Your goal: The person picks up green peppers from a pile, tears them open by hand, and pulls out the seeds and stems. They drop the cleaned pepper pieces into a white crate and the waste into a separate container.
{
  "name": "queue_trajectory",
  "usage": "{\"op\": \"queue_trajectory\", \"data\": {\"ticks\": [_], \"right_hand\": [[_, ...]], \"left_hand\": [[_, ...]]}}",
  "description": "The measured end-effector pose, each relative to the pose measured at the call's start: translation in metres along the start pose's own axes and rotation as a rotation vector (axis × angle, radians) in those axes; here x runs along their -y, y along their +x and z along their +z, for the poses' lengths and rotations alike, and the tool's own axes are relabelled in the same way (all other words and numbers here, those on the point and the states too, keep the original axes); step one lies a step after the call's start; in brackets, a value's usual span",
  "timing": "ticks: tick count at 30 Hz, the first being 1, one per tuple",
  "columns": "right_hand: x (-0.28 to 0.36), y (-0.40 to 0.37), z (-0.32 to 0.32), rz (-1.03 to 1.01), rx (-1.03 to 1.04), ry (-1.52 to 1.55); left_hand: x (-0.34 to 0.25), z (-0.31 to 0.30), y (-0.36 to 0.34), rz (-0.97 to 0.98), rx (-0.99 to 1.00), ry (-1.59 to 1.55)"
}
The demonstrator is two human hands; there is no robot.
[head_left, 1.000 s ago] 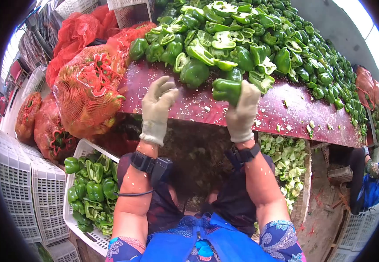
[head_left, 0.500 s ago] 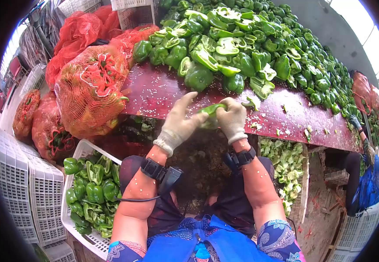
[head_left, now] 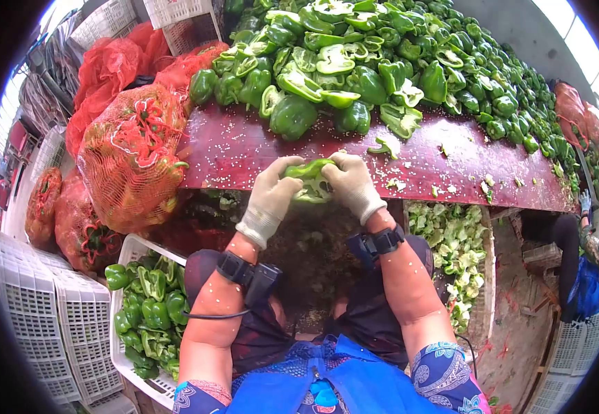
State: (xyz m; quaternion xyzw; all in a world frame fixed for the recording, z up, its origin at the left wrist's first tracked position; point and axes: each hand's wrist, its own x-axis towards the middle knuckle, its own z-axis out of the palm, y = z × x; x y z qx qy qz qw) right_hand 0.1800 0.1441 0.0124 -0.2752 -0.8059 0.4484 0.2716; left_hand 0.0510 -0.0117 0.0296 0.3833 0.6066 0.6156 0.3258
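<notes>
Both my hands wear pale gloves and hold one opened green pepper (head_left: pixel 310 181) above my lap, just off the red table's near edge. My left hand (head_left: pixel 272 195) has its fingers closed on the pepper's left side. On the right side of the same pepper, my right hand (head_left: pixel 352 185) grips with thumb and fingers. The cut side shows pale flesh inside. Behind the hands, a large heap of whole and cut green peppers (head_left: pixel 365 84) covers the back of the red table (head_left: pixel 451 159), whose surface is strewn with seeds.
A white crate (head_left: pixel 117 338) of green peppers stands at my lower left, beside stacked white crates (head_left: pixel 37 310). Red mesh sacks (head_left: pixel 130 159) lie at left. A wooden-edged bin of pale pepper scraps (head_left: pixel 455 255) is at right. A co-worker in blue (head_left: pixel 597 283) sits far right.
My left hand has closed from spread fingers onto the pepper. The pepper has turned so its cut inside shows more. The view has shifted slightly.
</notes>
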Motion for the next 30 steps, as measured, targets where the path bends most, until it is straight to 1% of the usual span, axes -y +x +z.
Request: {"op": "queue_trajectory", "data": {"ticks": [2,3,6,7,9,10,12,13,16,17,18,20,21,22,23,24,25,26,27,28,29,30], "right_hand": [[-0.005,0.000,0.011,0.107,-0.069,-0.133],[-0.001,0.000,0.014,0.099,-0.097,-0.169],[0.014,-0.011,0.011,0.370,-0.048,0.507],[0.015,-0.012,0.010,0.310,-0.013,0.498],[0.018,-0.015,0.008,0.195,0.050,0.486],[0.022,-0.017,0.005,0.217,0.073,0.488],[0.032,-0.018,-0.003,0.253,0.124,0.489],[0.025,-0.016,0.003,0.222,0.101,0.449],[0.007,-0.012,0.019,-0.038,-0.013,0.272],[0.003,-0.013,0.021,-0.010,-0.010,0.282],[0.014,-0.015,0.014,0.065,0.010,0.330],[0.037,-0.019,-0.008,0.210,0.064,0.418],[0.017,-0.011,-0.005,0.144,0.030,0.366],[0.008,-0.004,0.000,-0.218,-0.270,-0.092],[-0.001,-0.005,-0.002,-0.321,-0.415,-0.281],[0.015,-0.011,-0.008,-0.421,-0.562,-0.469],[0.026,-0.016,-0.013,-0.462,-0.455,-0.308],[0.028,-0.017,-0.014,-0.545,-0.293,-0.168],[0.033,-0.019,-0.007,-0.581,-0.211,-0.105],[0.038,-0.021,0.003,-0.611,-0.130,-0.042],[0.037,-0.023,0.009,-0.623,-0.049,-0.077],[0.036,-0.024,0.010,-0.619,-0.049,-0.076]], "left_hand": [[-0.009,0.012,-0.007,0.177,-0.032,0.244],[-0.009,0.018,-0.010,0.280,-0.056,0.306],[0.000,0.025,-0.007,0.582,-0.128,0.436],[0.000,0.023,-0.007,0.580,-0.099,0.415],[-0.007,0.018,-0.010,0.370,-0.027,0.290],[-0.011,0.017,-0.013,0.262,0.011,0.230],[-0.017,0.019,-0.014,0.189,-0.021,0.072],[-0.020,0.019,-0.013,0.167,-0.041,0.002],[-0.022,0.014,-0.008,0.074,-0.072,-0.130],[-0.017,0.007,-0.004,0.028,-0.077,-0.171],[-0.012,0.001,-0.001,-0.018,-0.084,-0.214],[-0.013,-0.002,0.000,-0.079,-0.150,-0.429],[-0.019,-0.002,-0.001,-0.110,-0.176,-0.513],[-0.022,-0.003,-0.001,-0.139,-0.202,-0.597],[-0.020,-0.005,0.001,-0.142,-0.222,-0.601],[-0.021,-0.004,0.000,-0.123,-0.243,-0.557],[-0.021,-0.001,0.001,-0.105,-0.262,-0.515],[-0.021,0.000,0.002,-0.087,-0.282,-0.475],[-0.005,-0.005,0.007,-0.088,-0.262,-0.417],[0.003,-0.004,0.009,-0.033,-0.249,-0.297],[0.009,-0.003,0.009,0.018,-0.232,-0.174],[0.012,-0.001,0.008,0.067,-0.211,-0.048]]}}
